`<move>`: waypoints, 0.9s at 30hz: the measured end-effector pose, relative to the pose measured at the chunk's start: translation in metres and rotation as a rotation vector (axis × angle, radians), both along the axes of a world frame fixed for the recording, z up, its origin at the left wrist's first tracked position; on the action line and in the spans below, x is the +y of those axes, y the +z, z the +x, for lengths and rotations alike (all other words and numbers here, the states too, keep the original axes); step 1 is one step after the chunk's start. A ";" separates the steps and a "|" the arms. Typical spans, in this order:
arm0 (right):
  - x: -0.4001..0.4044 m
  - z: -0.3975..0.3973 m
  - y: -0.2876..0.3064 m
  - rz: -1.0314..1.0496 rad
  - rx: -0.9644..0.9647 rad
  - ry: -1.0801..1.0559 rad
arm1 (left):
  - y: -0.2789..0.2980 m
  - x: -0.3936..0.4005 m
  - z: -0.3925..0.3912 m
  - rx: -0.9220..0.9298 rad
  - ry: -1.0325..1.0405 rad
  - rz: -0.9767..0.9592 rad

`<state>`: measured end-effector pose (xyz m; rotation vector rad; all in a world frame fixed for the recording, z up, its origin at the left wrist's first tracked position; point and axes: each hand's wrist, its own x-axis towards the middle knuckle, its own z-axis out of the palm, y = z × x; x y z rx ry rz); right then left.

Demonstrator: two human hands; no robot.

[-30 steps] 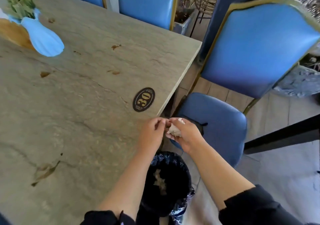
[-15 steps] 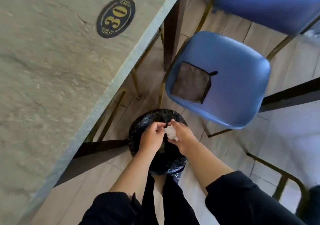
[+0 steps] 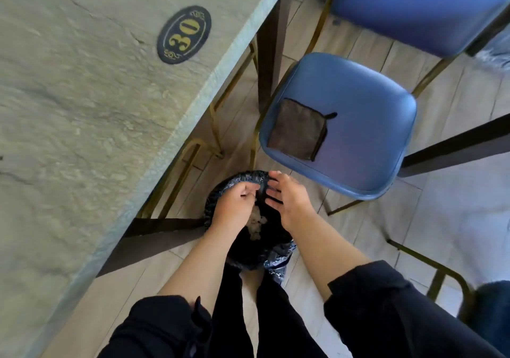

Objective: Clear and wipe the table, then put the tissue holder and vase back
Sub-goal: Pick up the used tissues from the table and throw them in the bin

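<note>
Setting: wood-look floor beside a stone-topped table (image 3: 82, 109); an oval plaque (image 3: 184, 34) reading 30 sits near the table's edge.
Bin: a bin (image 3: 234, 189) lined with a black bag stands on the floor at the table's edge, directly below both hands.
Bin contents: a pale crumpled wad (image 3: 256, 224), likely tissue, lies inside on the dark liner. Nothing else made out.
Left hand: the left hand (image 3: 234, 206) hovers over the bin mouth, fingers loosely curled, holding nothing that I can see.
Right hand: the right hand (image 3: 287, 195) is beside it, fingers spread and slack, empty.
Cloth: a dark folded cloth (image 3: 298, 128) lies flat on the seat of a blue chair (image 3: 358, 115), ahead and to the right of the hands, near the seat's left front corner.
Key relation: right hand is the nearer one to the cloth; the reach runs up and away from the bin.
Step judged: litter looks binned; wiping probably comes next.
Vase, tissue holder: not in view.
</note>
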<state>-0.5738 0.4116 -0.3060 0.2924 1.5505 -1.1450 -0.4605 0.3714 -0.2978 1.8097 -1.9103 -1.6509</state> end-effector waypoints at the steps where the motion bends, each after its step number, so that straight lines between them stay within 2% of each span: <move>1: -0.005 0.000 0.017 -0.040 0.020 -0.014 | 0.020 -0.003 0.000 0.014 -0.007 -0.029; 8: -0.049 0.009 0.143 -0.277 0.197 -0.022 | 0.149 -0.038 0.011 0.227 0.028 -0.153; 14: -0.105 0.030 0.224 -0.472 0.246 0.035 | 0.232 -0.083 0.042 0.362 0.215 -0.236; 21: -0.182 0.086 0.266 -0.595 0.266 0.144 | 0.266 -0.155 0.105 0.484 0.399 -0.321; 27: -0.272 0.155 0.268 -0.621 0.289 0.180 | 0.270 -0.248 0.177 0.530 0.520 -0.323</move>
